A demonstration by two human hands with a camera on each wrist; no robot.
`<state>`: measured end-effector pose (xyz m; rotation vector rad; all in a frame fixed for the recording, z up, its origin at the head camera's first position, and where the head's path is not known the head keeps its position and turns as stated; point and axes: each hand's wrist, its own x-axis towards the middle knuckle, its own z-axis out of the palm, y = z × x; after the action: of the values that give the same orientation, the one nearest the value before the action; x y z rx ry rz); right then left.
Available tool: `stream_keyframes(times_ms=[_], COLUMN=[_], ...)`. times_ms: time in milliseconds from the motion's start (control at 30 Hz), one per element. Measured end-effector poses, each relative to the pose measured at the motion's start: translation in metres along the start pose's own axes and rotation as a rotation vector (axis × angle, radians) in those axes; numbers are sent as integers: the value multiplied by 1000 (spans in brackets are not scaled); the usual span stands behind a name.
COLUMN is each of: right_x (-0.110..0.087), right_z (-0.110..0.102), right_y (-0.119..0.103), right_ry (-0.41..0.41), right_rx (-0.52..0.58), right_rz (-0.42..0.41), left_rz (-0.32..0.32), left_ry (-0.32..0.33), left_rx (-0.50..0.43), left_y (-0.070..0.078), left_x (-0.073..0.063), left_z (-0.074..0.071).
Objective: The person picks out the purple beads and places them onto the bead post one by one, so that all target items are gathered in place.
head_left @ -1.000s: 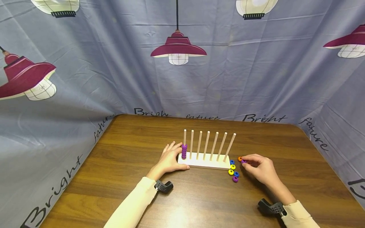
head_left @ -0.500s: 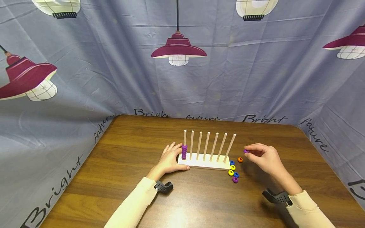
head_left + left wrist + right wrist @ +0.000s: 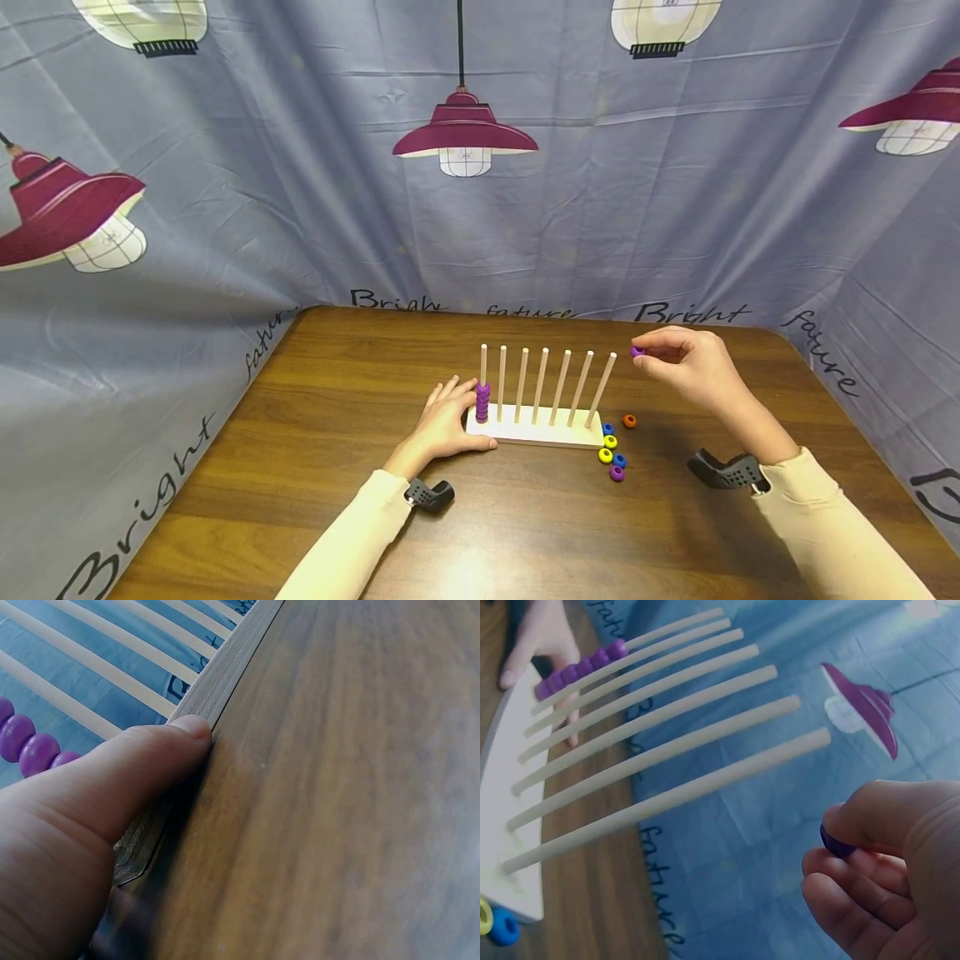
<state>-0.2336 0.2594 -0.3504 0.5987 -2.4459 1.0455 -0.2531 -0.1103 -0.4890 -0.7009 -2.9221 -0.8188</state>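
A pale wooden peg rack stands on the table, with several upright pegs in a row. A stack of purple beads sits on its leftmost peg. My left hand holds the rack's left end, thumb along the front edge and fingers at the back; in the left wrist view the thumb presses the base's side. Raised right of the rightmost peg, near the height of the peg tops, my right hand pinches a purple bead between thumb and fingers. Fingers partly cover this bead in the right wrist view.
Loose beads lie at the rack's right end: an orange bead, two blue, two yellow and a purple bead. The brown table meets a grey-blue printed curtain behind.
My right hand has lifted the purple bead from beside the orange one, up and back to peg-top height. The left hand and rack have stayed put.
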Motion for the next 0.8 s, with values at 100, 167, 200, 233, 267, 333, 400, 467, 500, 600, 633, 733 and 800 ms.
stream_keyframes(times_ms=[100,167,200,233,267,333,400,467,500,600,633,733,800], right_x=[8,13,16,19,21,27,33,38,41,47,50,56,60], right_z=[-2,-2,-2,-2,-2,-1,1,4,5,11,13,22,28], right_y=[-7,-11,-13,-15,-17,-24,-30,-37,-40,-49,-51,-59,-64], right_ry=[-10,-20,-26,-33,-38,-53,-69,-86,-94,-112,-114,-126,-139], right_rx=[-7,-8,-8,-5,-7,0,5,17,23,33,35,49,69], right_rz=[-15,-25,-32,-37,-45,-54,-65,-71,-72,-86,-93,-113,-117], left_rz=[9,15,14,14,15,12,13,19,16,17,17,18,19], left_ry=[7,11,10,9,9,5,6,12,10,16,16,20,22], left_rx=[-7,-15,-16,-18,-18,-18,-18,-21,-19,-19,-18,-16,-16], left_y=[0,0,1,1,0,1,1,1,1,0,0,0,0], left_x=[0,-1,-1,-1,-1,-1,-1,-2,-2,-1,-1,-1,-1], left_z=[0,-1,-1,-1,-1,-1,-2,-2,-2,-1,-1,0,0])
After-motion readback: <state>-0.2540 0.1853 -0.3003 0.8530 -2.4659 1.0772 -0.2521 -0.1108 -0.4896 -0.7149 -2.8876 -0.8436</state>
